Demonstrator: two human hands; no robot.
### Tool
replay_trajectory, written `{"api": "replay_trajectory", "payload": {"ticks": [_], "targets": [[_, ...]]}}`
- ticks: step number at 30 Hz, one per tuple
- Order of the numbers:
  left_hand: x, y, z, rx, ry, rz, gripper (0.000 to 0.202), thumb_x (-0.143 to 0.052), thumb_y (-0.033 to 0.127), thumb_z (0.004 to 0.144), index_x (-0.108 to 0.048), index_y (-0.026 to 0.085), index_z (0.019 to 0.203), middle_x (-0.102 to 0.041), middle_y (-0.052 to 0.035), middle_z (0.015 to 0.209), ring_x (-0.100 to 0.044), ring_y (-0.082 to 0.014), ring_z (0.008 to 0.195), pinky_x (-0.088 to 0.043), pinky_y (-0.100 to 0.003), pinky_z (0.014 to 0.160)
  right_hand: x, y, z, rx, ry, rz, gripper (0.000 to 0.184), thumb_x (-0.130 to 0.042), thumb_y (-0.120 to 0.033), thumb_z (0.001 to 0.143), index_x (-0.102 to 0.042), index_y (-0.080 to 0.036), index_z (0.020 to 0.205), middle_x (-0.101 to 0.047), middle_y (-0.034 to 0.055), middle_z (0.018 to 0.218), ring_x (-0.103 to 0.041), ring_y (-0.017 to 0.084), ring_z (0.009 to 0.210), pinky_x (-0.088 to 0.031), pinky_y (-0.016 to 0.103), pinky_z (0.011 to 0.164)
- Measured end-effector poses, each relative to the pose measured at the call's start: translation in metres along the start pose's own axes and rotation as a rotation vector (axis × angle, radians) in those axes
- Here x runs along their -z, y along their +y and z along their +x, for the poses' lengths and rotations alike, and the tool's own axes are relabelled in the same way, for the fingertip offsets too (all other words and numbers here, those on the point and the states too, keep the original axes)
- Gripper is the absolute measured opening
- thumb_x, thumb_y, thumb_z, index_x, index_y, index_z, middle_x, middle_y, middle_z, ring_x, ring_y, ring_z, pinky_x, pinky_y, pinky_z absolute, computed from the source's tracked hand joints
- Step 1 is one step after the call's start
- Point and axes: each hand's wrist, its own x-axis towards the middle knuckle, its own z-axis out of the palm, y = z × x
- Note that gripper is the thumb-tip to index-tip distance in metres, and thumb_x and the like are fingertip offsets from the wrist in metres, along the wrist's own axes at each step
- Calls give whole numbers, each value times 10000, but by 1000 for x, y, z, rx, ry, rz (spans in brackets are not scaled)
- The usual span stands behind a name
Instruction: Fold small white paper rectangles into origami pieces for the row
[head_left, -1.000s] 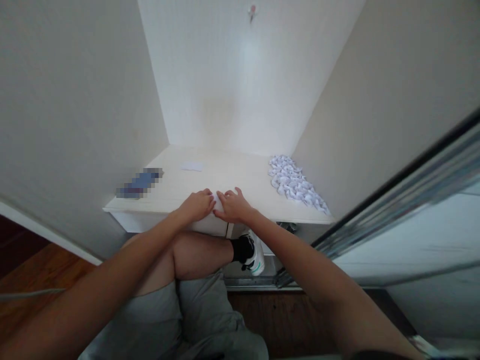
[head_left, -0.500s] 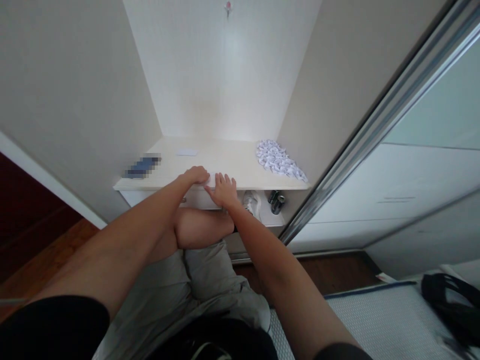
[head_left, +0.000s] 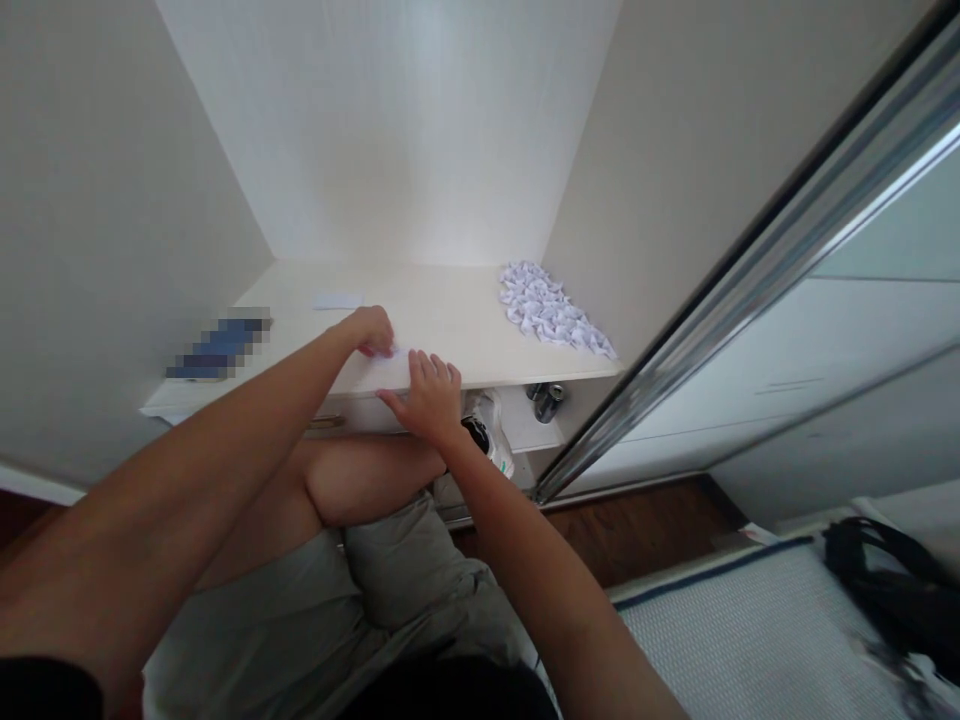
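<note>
A small piece of white paper lies on the white shelf near its front edge. My left hand is closed, its curled fingertips pinched at the far side of that paper. My right hand rests on the paper's right end with the fingers stretched flat and the thumb apart, over the shelf's front edge. Behind my left hand lies a flat white paper slip. To the right is a bed of many small folded white paper pieces, packed together in rows.
At the shelf's left end sits a blurred-out blue object. Below the shelf are a drawer, a white shoe and dark cans. A metal door frame rises at right, above a woven mat and a black bag.
My view has come closer and shifted. My left hand has gone from beside the right thumb to farther back on the paper, its fingers more curled. The right hand stays flat at the shelf edge.
</note>
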Motion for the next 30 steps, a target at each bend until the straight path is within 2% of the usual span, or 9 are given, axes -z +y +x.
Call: {"api": "replay_trajectory", "payload": {"ticks": [3, 7, 9, 14, 19, 23, 25, 28, 30], "targets": [[4, -10, 9, 180, -141, -74, 364, -678, 360, 990, -636, 166, 1295, -665, -111, 1281, -688, -248, 1084, -611, -452, 905, -1, 1, 0, 10, 6, 14, 892, -411, -754, 982, -416, -78, 1566, -527, 224, 1573, -439, 386, 1452, -274, 553, 1197], [8, -20, 15, 282, -193, -200, 212, -712, 277, 966, -692, 142, 1127, -713, -73, 1115, -707, -200, 956, -622, -386, 828, -3, 2, 1, 15, 9, 30, 899, -442, -744, 979, -399, -74, 1576, -553, 223, 1550, -442, 386, 1445, -267, 550, 1190], [10, -21, 18, 300, -185, -264, 139, -810, 182, 853, -720, 126, 944, -730, -57, 948, -710, -196, 866, -618, -356, 771, -3, 2, 1, 15, 5, 32, 891, -454, -739, 978, -400, -82, 1578, -557, 218, 1546, -442, 389, 1442, -273, 552, 1177], [16, -18, 16, 260, -122, -476, 344, -877, -78, 437, -660, 147, 580, -672, -44, 625, -728, -275, 760, -604, -351, 697, -1, 1, 0, 16, -6, 54, 851, -507, -715, 972, -420, -117, 1570, -556, 192, 1556, -453, 373, 1429, -281, 533, 1170], [10, -14, -8, 59, 31, -827, 355, -870, -58, 507, -618, 150, 643, -650, 4, 632, -702, -186, 704, -619, -381, 825, 1, -3, 7, -120, 49, 179, 821, -635, -639, 940, -449, -112, 1541, -637, 208, 1455, -543, 374, 1357, -347, 546, 1134], [-16, -14, -27, -103, 170, -1123, 396, -883, 70, 649, -503, 177, 677, -672, 14, 727, -710, -130, 792, -601, -354, 951, 2, 1, 41, -356, 85, 676, 685, -712, -520, 903, -525, -136, 1439, -747, 170, 1255, -721, 278, 1040, -522, 461, 965], [-27, -15, -34, -152, 209, -1219, 369, -888, 138, 685, -523, 177, 724, -697, -6, 780, -717, -137, 826, -605, -371, 959, 2, 7, 65, -424, 78, 984, 587, -768, -488, 834, -602, -157, 1289, -775, 139, 1120, -732, 232, 899, -565, 393, 844], [-32, -20, -40, -199, 265, -1296, 384, -914, 250, 686, -556, 174, 804, -738, -36, 876, -728, -156, 859, -625, -395, 924, 1, 16, 98, -374, -8, 1094, 333, -735, -492, 825, -662, -190, 944, -743, 46, 825, -691, 181, 751, -547, 313, 704], [-28, -26, -42, -213, 296, -1294, 422, -938, 289, 649, -607, 161, 877, -750, -46, 879, -723, -157, 802, -643, -390, 849, -1, 19, 116, -336, -85, 1137, 326, -757, -501, 786, -633, -200, 784, -685, 8, 706, -643, 151, 669, -521, 289, 662]]}}
